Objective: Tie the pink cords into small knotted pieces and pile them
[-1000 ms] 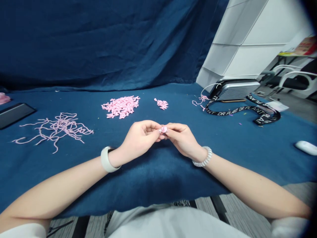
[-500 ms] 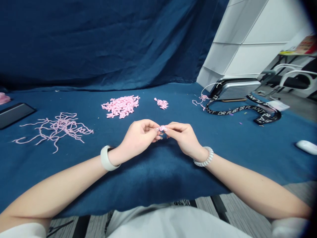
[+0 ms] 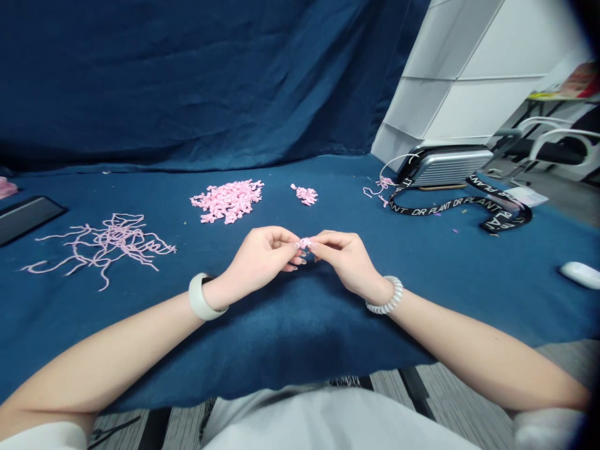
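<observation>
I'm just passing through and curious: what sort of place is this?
Probably an indoor craft workspace, perhaps within an office: a blue-clothed table bears pink knotted pieces and loose pink strands, with a white-framed chair beyond.

I am facing a dark blue curtain (image 3: 187, 81) that is hanging behind the blue tablecloth (image 3: 469, 281). Near my left, a dark flat device (image 3: 30, 217) is lying by the edge of my view. Over to my right, a silver ribbed case (image 3: 454, 169) is standing near white panels (image 3: 487, 62), and a black lettered strap (image 3: 435, 209) is winding in front of it. A white mouse-like object (image 3: 580, 275) is resting nearer me at far right. Beyond, a white-framed chair (image 3: 555, 132) is standing near a table (image 3: 544, 97).
</observation>
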The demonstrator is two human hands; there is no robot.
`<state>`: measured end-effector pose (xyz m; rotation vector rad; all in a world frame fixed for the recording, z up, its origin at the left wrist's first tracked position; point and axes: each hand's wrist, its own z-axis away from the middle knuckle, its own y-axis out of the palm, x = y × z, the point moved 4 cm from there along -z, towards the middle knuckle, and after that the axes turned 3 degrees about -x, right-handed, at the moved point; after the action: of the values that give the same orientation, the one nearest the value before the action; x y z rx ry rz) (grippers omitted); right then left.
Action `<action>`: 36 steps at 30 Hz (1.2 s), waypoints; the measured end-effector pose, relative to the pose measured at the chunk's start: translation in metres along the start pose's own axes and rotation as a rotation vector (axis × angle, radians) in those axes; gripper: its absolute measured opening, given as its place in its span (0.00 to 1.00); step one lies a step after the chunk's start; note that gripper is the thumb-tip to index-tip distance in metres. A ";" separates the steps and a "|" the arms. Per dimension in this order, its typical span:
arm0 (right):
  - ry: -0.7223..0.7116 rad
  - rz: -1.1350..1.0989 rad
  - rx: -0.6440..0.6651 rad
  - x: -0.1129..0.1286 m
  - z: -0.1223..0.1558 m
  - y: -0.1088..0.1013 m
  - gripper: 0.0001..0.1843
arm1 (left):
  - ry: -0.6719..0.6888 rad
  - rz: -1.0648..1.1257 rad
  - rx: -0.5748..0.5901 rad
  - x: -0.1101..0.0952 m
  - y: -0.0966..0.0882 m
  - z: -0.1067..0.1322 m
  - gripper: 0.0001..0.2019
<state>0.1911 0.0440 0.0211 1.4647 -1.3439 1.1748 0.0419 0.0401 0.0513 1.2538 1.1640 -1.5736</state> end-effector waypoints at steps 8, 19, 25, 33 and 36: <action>0.066 -0.011 -0.034 0.000 -0.001 -0.002 0.06 | 0.009 0.022 -0.048 0.004 -0.003 -0.001 0.07; 0.100 -0.060 -0.023 -0.004 -0.002 -0.003 0.05 | -0.003 0.164 -0.052 0.014 -0.005 -0.005 0.05; 0.108 -0.062 -0.014 -0.002 -0.001 -0.003 0.06 | -0.049 0.199 0.018 0.017 -0.003 -0.006 0.08; 0.113 -0.047 0.011 -0.002 -0.002 -0.001 0.06 | -0.083 0.173 0.019 0.017 -0.001 -0.007 0.05; 0.119 -0.049 -0.010 -0.003 -0.002 -0.003 0.07 | -0.090 0.185 0.025 0.017 0.000 -0.006 0.05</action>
<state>0.1939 0.0474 0.0190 1.3906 -1.2256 1.2025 0.0405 0.0456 0.0344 1.2557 0.9474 -1.4949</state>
